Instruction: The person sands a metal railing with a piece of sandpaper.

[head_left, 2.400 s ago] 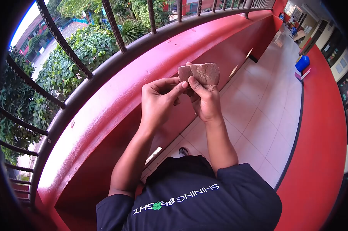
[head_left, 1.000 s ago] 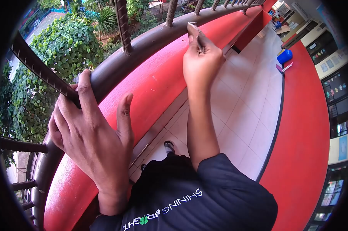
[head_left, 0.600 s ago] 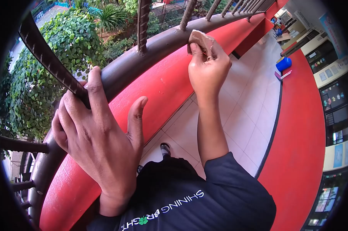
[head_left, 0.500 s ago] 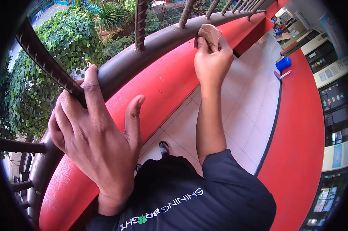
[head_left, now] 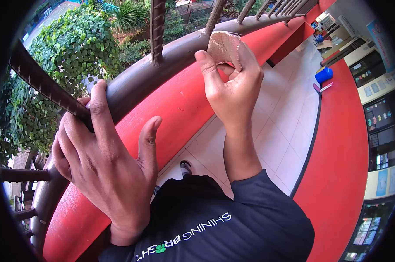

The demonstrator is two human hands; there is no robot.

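Observation:
My left hand (head_left: pixel 106 161) rests on the brown metal railing (head_left: pixel 136 83), fingers spread around the base of a ridged bar (head_left: pixel 49 85) and the thumb held apart. To the right, my right hand (head_left: pixel 234 87) is raised over the red ledge (head_left: pixel 175 105). It holds a worn, tan folded piece (head_left: pixel 223 47), perhaps sandpaper, between its fingers, with the thumb lifted off it. The piece is close to the railing in view; whether it touches cannot be made out.
Leafy bushes (head_left: pixel 75 48) grow beyond the railing. A tiled floor (head_left: pixel 276 122) runs along the corridor, with a blue container (head_left: pixel 323 75) by the red wall (head_left: pixel 337 161). Windows line the right side.
My right hand has opened its thumb away from the tan piece and shifted slightly left and down. The piece now shows more of its face. My left hand has barely moved.

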